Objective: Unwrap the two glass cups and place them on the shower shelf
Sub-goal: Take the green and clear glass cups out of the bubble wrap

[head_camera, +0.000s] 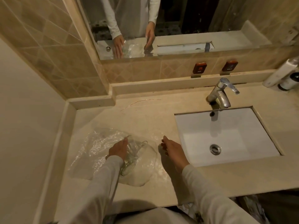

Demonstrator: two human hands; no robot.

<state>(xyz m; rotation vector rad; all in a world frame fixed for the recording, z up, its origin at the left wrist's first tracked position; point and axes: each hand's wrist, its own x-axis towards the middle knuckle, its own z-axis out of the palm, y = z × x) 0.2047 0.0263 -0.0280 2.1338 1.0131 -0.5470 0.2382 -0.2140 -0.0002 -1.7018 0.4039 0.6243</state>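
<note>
A clear glass cup (pixel 131 156) lies tilted on the beige counter (pixel 145 117), left of the sink. Crumpled clear plastic wrap (pixel 95 147) spreads under and around it. My left hand (pixel 118 149) grips the cup from above, fingers closed around its side. A second cup seems to overlap the first, but the glass and wrap blur together and I cannot tell. My right hand (pixel 173 150) hovers just right of the wrap, fingers loosely apart, holding nothing.
A white rectangular sink (pixel 226 136) with a chrome tap (pixel 221 92) sits to the right. A mirror (pixel 161 25) on the back wall reflects my arms. A white bottle and a dark bottle (pixel 284 76) stand at the far right corner. Tiled wall lies left.
</note>
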